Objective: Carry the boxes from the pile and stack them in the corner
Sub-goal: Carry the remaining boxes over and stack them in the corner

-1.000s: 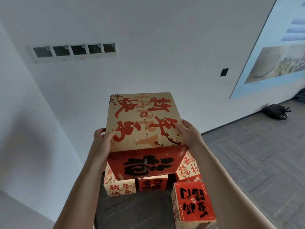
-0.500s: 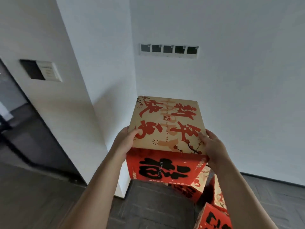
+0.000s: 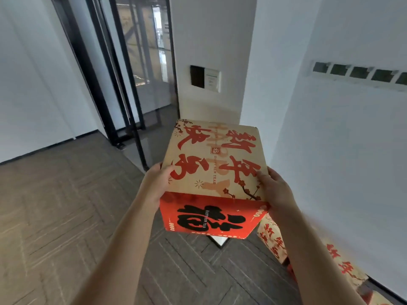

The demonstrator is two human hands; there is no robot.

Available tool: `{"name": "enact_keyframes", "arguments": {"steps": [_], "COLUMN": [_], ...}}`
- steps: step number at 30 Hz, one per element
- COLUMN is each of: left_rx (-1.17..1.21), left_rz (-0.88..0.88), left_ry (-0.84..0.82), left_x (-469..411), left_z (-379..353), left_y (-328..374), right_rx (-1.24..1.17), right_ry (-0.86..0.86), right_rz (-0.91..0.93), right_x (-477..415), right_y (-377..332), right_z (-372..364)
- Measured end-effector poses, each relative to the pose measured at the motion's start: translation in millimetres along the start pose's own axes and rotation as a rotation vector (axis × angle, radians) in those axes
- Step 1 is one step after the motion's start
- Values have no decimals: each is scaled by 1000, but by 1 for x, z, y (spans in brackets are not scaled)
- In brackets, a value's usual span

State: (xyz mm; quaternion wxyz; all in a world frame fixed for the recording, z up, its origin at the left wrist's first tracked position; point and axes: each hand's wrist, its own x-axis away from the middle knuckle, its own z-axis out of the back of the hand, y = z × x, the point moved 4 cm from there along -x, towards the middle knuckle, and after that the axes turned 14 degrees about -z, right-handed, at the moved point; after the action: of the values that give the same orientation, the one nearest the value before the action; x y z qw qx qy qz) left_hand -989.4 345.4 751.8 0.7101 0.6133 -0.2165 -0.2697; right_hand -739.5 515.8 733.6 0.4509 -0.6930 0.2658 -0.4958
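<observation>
Both hands were clamped on the one box. The left hand [image 3: 157, 183] was pressed flat against its left side, thumb hooked over the top edge. The right hand [image 3: 275, 190] did the same on the right side, fingers curled onto the lid near the corner. So each hand was wrapped around the box [image 3: 213, 170], not hanging loose, and the forearms reached in from the near edge of the shot.

The box itself was up in the air, in the middle of the view, well clear of the floor [image 3: 55, 205]. It had a tan top with big red characters and a red front panel with black characters, and was tipped a bit so the front face pointed down at the camera.

Down at the near right, along the white wall [image 3: 341, 150], were more boxes [image 3: 273, 241] in the same print, partly hidden behind the right arm and kinda blurry, so I couldn't count them.

Further off to the left was a glass door [image 3: 141, 62] with black frames, and a small wall panel [image 3: 204, 78] sat on the pillar past the box. Grey-brown carpet tiles covered the rest.
</observation>
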Motion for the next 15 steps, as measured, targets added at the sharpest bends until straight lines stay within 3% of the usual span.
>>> {"name": "enact_keyframes", "arguments": {"steps": [8, 15], "left_rx": [-60, 62], "left_rz": [85, 147], "left_ry": [285, 534], "left_x": [-11, -11], "left_z": [249, 476], "left_y": [-60, -96], "right_rx": [138, 242], "right_ry": [-232, -393], "right_rz": [-45, -61], "right_x": [14, 55], "right_y": [51, 97], "right_z": [-254, -489]}}
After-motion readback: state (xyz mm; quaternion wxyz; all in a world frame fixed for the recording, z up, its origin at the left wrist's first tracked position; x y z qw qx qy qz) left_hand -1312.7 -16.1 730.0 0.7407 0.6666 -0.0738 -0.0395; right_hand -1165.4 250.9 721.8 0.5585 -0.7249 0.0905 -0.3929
